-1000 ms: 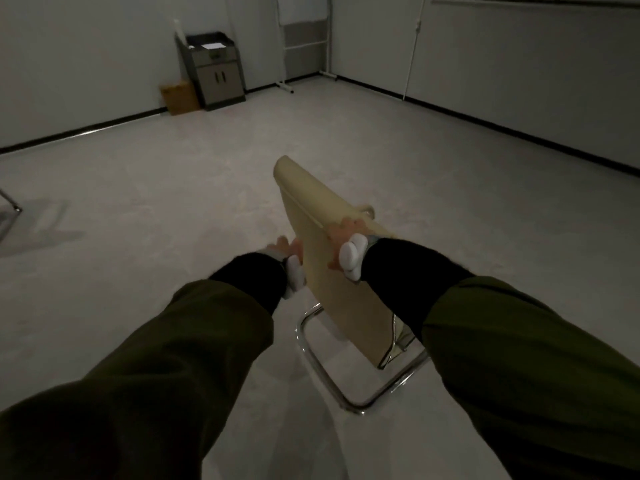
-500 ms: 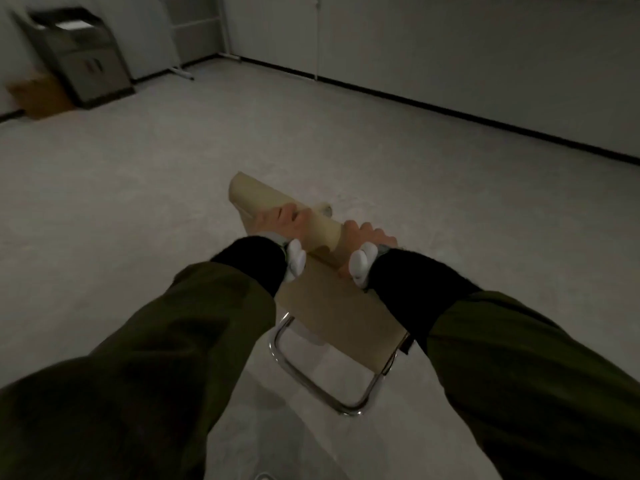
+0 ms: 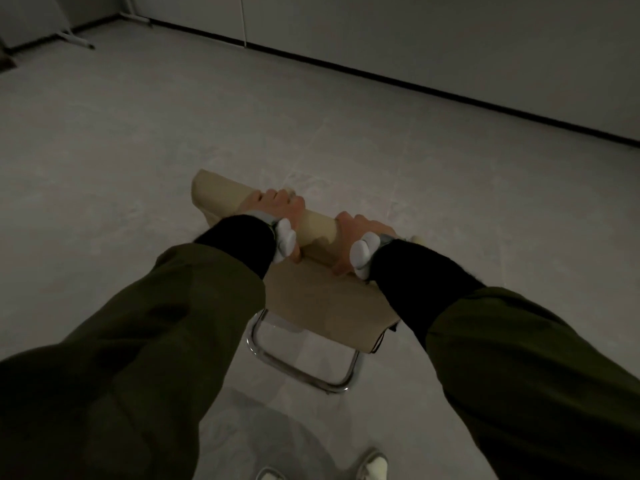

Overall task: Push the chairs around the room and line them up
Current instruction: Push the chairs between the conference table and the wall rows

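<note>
I'm reading this off the head cam only, dim room: pale floor (image 3: 145, 140) runs out to a wall (image 3: 450, 36) with a dark skirting line, open space ahead. The chair (image 3: 322, 299) sits mid-floor directly in front of the person, beige backrest toward them, chrome tube base (image 3: 304, 372) flat on the floor just ahead of the shoes (image 3: 372, 467). Both hands are on the backrest's top edge: left hand (image 3: 277, 213) curled over it toward the left, right hand (image 3: 360, 237) curled over it toward the right end, fingers wrapped round the rolled top, thumbs on the near side. Each wrist carries a white tracker-like thing, can't tell what exactly in this light. I judge the step as mid-push, chair being steered toward wherever the row goes; no other chairs in view, so I can't call the target. To do it well I'd keep the grip symmetric about the backrest centre so it doesn't yaw, push low and forward rather than down so the sled base slides instead of tipping, keep both rails in contact, and steer by biasing one hand lightly. Slow near the wall, square the back to the skirting line before letting go
</note>
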Available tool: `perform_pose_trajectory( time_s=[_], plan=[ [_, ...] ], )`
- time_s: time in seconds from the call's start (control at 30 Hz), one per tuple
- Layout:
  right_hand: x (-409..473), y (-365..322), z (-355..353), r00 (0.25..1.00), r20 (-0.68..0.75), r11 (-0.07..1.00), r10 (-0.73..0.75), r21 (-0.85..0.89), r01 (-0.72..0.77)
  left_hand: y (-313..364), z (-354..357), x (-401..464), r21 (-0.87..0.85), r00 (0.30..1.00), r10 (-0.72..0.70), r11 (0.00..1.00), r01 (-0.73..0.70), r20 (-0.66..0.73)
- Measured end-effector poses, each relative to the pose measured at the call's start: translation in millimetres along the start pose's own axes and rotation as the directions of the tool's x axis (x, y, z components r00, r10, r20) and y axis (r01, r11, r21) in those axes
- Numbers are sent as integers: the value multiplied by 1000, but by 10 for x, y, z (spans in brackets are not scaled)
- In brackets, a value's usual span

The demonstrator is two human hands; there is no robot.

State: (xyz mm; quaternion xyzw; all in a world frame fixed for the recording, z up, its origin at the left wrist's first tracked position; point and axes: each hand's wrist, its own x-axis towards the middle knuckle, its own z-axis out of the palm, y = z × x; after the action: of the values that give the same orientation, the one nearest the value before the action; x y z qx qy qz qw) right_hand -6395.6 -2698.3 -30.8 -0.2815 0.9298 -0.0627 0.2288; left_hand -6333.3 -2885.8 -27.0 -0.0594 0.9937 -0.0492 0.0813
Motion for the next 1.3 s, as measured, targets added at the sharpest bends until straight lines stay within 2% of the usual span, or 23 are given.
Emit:
perform_pose_trajectory(
  time_s=[0.1, 0.17, 0.37, 0.43, 0.53, 0.7, 0.83, 1.07, 1.3],
  plan=[
    [-37, 23, 19, 999, -36, 1000, 2, 1, -2, 21, 20, -88, 16, 1000, 11, 1000, -10, -16],
    [-69, 16, 29, 1000, 18, 999, -6, 51, 5, 26, 36, -130, 8, 1000, 10, 1000, -10, -16],
    [-147, 20, 85, 999, 45, 999, 19, 31, -20, 109, 26, -244, 6, 999, -33, 999, 33, -30],
    [-190, -20, 89, 1000, 23, 1000, -11, 3, 10, 93, 54, -295, -2, 998, -65, 998, 65, -17],
    [-285, -103, 37, 992, -85, 986, -89, -145, 76, 88, 104, -404, 4, 993, -120, 993, 120, 4],
    [-366, -166, 54, 979, -76, 966, -190, -192, 173, 103, 197, -589, -31, 975, -221, 975, 221, 11],
    [-422, -143, 96, 957, -67, 938, -283, -226, 262, 201, 237, -783, -51, 947, -320, 946, 320, 3],
    [-530, -120, 158, 892, -36, 864, -451, -268, 426, 407, 142, -1160, -119, 854, -497, 849, 516, 155],
    [-676, -181, 211, 836, 30, 792, -548, -303, 530, 708, 231, -1652, -83, 784, -616, 780, 621, 75]
  ],
)
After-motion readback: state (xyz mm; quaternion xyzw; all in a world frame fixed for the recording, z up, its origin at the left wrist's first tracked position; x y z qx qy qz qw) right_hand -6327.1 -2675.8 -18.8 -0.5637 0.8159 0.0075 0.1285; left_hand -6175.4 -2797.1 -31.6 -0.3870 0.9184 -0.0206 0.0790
